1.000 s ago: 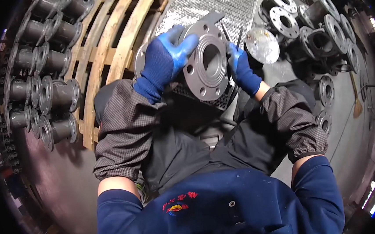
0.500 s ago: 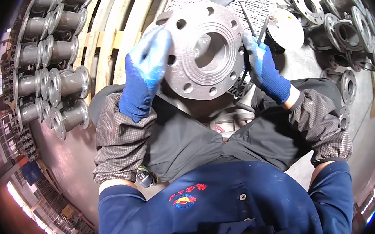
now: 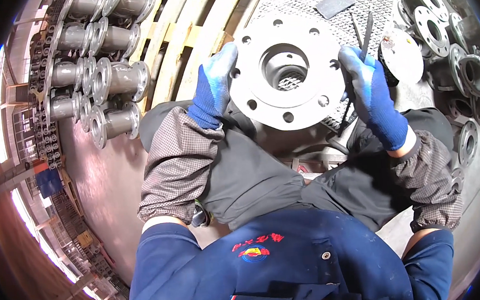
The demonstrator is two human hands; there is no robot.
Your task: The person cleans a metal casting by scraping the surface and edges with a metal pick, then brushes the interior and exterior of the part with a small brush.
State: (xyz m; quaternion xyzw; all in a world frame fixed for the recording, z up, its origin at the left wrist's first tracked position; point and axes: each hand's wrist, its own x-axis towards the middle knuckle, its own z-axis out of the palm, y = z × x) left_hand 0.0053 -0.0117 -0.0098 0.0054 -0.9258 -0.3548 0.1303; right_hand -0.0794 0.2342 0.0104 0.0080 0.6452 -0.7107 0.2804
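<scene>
Your left hand (image 3: 213, 87) and right hand (image 3: 373, 88) grip opposite edges of the pipe piece (image 3: 288, 104); a dark strip (image 3: 367, 35) pokes above your right.

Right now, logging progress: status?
Blue-gloved left hand, right hand gripping opposite edges of pale round metal flange. Slim dark strip beside right hand. Grip unclear.

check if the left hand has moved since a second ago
Yes, to the left: the camera has shifted too, but judged against the round white disc, the left hand is now farther left of it.
</scene>
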